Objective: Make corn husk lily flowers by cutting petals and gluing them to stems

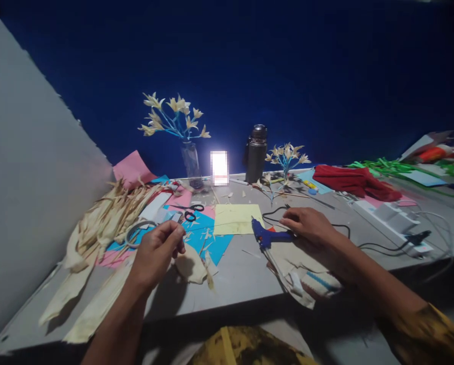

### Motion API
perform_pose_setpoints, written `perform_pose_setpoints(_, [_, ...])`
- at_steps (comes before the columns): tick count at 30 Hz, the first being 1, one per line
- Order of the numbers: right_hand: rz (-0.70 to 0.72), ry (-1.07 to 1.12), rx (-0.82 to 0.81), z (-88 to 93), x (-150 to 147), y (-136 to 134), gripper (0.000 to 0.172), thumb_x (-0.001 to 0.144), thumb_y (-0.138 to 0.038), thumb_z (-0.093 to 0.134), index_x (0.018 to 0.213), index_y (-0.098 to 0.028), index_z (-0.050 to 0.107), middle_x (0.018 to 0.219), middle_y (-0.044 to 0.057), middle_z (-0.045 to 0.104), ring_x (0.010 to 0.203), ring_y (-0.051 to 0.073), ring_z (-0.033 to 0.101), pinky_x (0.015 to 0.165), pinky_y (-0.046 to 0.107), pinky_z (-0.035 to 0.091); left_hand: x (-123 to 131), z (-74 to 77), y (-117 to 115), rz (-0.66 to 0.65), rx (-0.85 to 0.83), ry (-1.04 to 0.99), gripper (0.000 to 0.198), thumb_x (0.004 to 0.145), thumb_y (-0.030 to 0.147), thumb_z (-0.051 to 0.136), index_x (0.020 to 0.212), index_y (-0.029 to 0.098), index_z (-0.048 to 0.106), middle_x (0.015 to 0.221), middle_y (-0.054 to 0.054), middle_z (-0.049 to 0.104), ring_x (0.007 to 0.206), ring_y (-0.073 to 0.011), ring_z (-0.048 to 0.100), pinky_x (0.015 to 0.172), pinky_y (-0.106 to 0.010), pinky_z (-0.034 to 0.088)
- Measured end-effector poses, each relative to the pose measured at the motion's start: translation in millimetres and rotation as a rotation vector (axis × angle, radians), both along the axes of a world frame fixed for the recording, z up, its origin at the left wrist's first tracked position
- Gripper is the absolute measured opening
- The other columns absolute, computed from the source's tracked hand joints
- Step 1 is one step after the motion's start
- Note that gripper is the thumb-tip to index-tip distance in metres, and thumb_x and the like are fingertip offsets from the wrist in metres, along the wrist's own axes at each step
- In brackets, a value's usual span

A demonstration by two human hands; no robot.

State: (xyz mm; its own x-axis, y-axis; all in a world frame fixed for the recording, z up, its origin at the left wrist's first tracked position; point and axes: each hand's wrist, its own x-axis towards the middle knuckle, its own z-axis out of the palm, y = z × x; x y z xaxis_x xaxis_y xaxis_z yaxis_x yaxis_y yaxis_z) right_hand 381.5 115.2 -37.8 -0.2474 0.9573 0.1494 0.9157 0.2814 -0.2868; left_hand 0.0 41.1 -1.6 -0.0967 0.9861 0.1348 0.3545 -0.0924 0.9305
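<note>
My left hand point(159, 248) is closed in a pinch over the left middle of the table. A thin, dark strand point(219, 224), like a wire or thread, runs from its fingertips toward the pale yellow sheet point(237, 213). Palm down at the right, my right hand point(306, 223) has loosely bent fingers apart, beside the handle of a blue glue gun point(264, 235). The gun lies on its side, a whitish glue stick point(276, 263) at its back. Its handle end passes under my hand. Beneath my left hand lies a piece of dried husk point(190, 263).
Black scissors point(190, 214), a tape roll point(130, 234) and dried husks point(108, 218) lie left. Behind stand a vase point(190, 162) with husk flowers, a bright screen point(219, 168) and a flask point(256, 157). A power strip point(386, 223) and red cloth point(354, 181) are right.
</note>
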Motion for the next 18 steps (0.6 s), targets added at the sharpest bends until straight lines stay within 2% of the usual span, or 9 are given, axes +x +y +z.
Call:
perform_pose_setpoints(4, [-0.066, -0.049, -0.016, -4.7, 1, 2, 0.018, 0.084, -0.035, 0.059, 0.084, -0.026, 0.075, 0.083, 0.003, 0.077, 0.074, 0.021, 0.065, 0.056, 0.026, 0.034, -24, -19.5, -11, 0.043, -0.005, -0.088, 0.034, 0.081, 0.047, 0.063, 0.065, 0.018, 0.056, 0.053, 0.002, 0.057, 0.048, -0.0113, 0.050, 0.050, -0.022, 0.041])
perform_pose_setpoints(9, [-0.282, -0.068, -0.041, -12.1, 13, -6, 0.022, 0.085, -0.033, 0.053, 0.088, -0.025, 0.073, 0.086, 0.005, 0.076, 0.077, 0.024, 0.067, 0.056, 0.028, 0.035, -49, -39.8, -26, 0.161, -0.113, -0.222, 0.038, 0.073, 0.052, 0.072, 0.070, 0.017, 0.058, 0.058, 0.003, 0.058, 0.052, -0.0116, 0.056, 0.049, -0.021, 0.044])
perform_pose_setpoints(13, [-0.238, -0.098, -0.101, -18.2, 11, -7, 0.024, 0.086, -0.033, 0.051, 0.087, -0.024, 0.073, 0.088, 0.006, 0.076, 0.081, 0.025, 0.067, 0.059, 0.029, 0.037, -56, -47.7, -29, 0.219, -0.154, -0.311, 0.039, 0.069, 0.052, 0.076, 0.075, 0.017, 0.059, 0.058, 0.004, 0.058, 0.051, -0.0118, 0.058, 0.050, -0.021, 0.047])
perform_pose_setpoints(18, [-0.142, -0.160, -0.162, -16.1, 6, 6, 0.023, 0.086, -0.034, 0.053, 0.083, -0.027, 0.075, 0.088, 0.004, 0.076, 0.081, 0.025, 0.068, 0.059, 0.029, 0.038, -57, -47.7, -28, 0.230, -0.142, -0.312, 0.036, 0.073, 0.050, 0.074, 0.076, 0.017, 0.059, 0.059, 0.004, 0.058, 0.051, -0.0121, 0.057, 0.049, -0.022, 0.048])
